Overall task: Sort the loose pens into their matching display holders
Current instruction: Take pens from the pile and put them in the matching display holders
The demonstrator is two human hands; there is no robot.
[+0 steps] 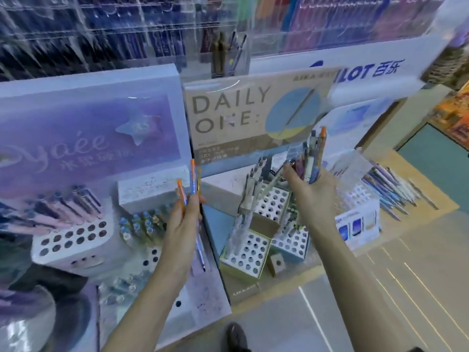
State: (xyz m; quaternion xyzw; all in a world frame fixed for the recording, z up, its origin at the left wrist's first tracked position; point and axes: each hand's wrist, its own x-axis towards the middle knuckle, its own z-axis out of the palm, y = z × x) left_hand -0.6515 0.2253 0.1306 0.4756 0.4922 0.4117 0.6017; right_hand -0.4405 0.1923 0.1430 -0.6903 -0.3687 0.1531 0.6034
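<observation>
the daily one display (253, 110) backs a perforated holder (250, 252) on the table (426, 217), most of its holes unfilled. above it, the right hand (312, 189) has its fingers curled round a thick mixed bunch of pens (309, 158). it is so crowded that one could slip and drop among the holders. the left hand (185, 217) pinches a few splayed orange-capped pens (193, 181), and these could easily be seated in a wrong holder.

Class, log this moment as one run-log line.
left hand: holds orange-topped pens | right hand: grips mixed pen bundle | perforated holder: below, many holes empty | status: not yet slotted
</observation>
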